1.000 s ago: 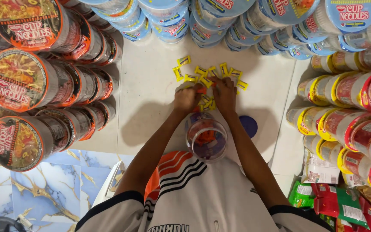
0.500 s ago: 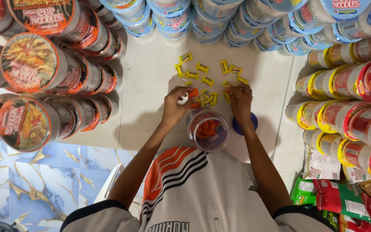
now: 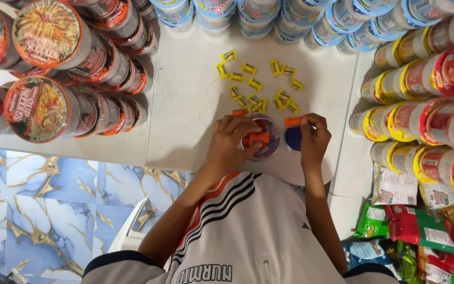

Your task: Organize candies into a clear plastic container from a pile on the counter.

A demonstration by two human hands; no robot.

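Left hand (image 3: pixel 230 143), grip pinched on small orange packets (image 3: pixel 258 138) at centre frame, should drop them squarely into clear round plastic jar (image 3: pixel 270 152) w/o spilling; right hand (image 3: pixel 313 138) grip holds another orange packet (image 3: pixel 293 121).

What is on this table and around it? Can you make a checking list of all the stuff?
Surface: white table, partly bare.
Job's things: clear jar with orange packets at its mouth; another orange packet; blue lid beside the jar.
Clutter: small yellow packets scattered beyond the jar.
Grippers: left hand over the jar, fingers on the orange packets; right hand pinching the other orange packet.
Cables: nothing seen.
Surroundings: stacked noodle cups on three sides, snack bags lower right, marbled blue floor.
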